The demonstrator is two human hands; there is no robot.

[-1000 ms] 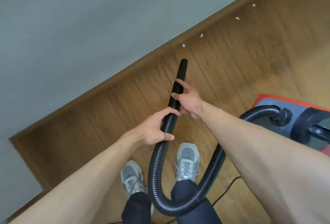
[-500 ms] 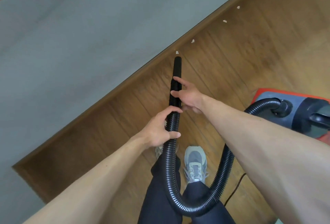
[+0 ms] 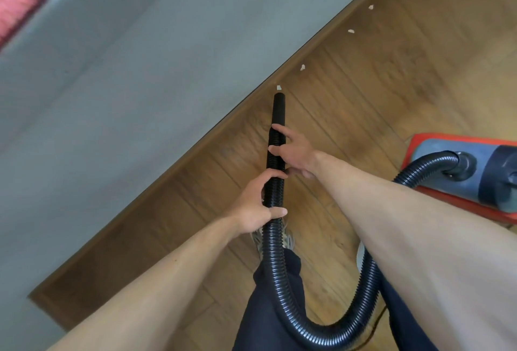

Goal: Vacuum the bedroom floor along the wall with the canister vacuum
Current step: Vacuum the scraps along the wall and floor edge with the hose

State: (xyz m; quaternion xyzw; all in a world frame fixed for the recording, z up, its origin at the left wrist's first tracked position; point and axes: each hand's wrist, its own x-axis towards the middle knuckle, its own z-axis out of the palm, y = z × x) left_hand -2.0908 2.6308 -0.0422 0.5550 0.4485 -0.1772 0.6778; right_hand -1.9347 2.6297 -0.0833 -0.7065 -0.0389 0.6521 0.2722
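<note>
Wood floor (image 3: 363,104) meets grey wall (image 3: 140,71). Red-and-blue vacuum (image 3: 436,149) sits on your R. Its black ribbed hose (image 3: 275,252) loops under your arms. L hand (image 3: 253,205) & R hand (image 3: 296,152) both wrap fingers round hose. Tip (image 3: 279,104) is just short of nearest scrap (image 3: 278,87), closer vs 1 s ago.

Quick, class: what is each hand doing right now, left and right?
Left hand: closed, gripping the vacuum hose.
Right hand: closed, fingers wrapped over the same hose higher up, just behind the nozzle.
</note>
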